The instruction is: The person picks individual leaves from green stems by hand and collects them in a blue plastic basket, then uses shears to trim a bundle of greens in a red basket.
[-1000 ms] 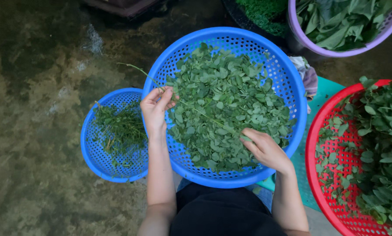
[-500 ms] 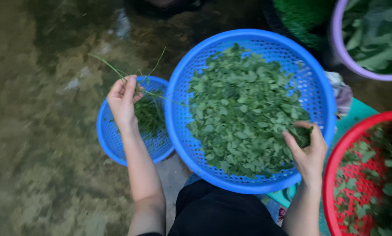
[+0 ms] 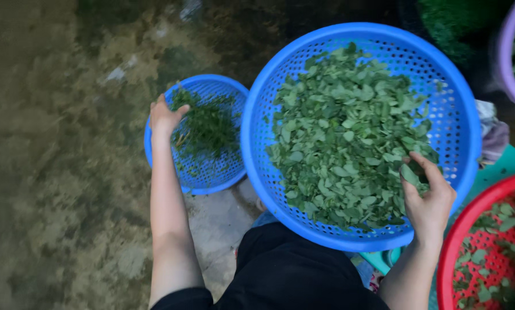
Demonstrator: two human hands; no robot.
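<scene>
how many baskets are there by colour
blue baskets: 2, the large blue basket of loose leaves under the right hand and the small blue basket of stems at the left hand
red basket: 1
purple basket: 1
total: 4

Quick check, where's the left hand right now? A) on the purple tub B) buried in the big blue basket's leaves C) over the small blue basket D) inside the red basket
C: the left hand sits at the rim of the small blue basket of stems, while the right hand rests on the leaves in the big blue basket.
</scene>
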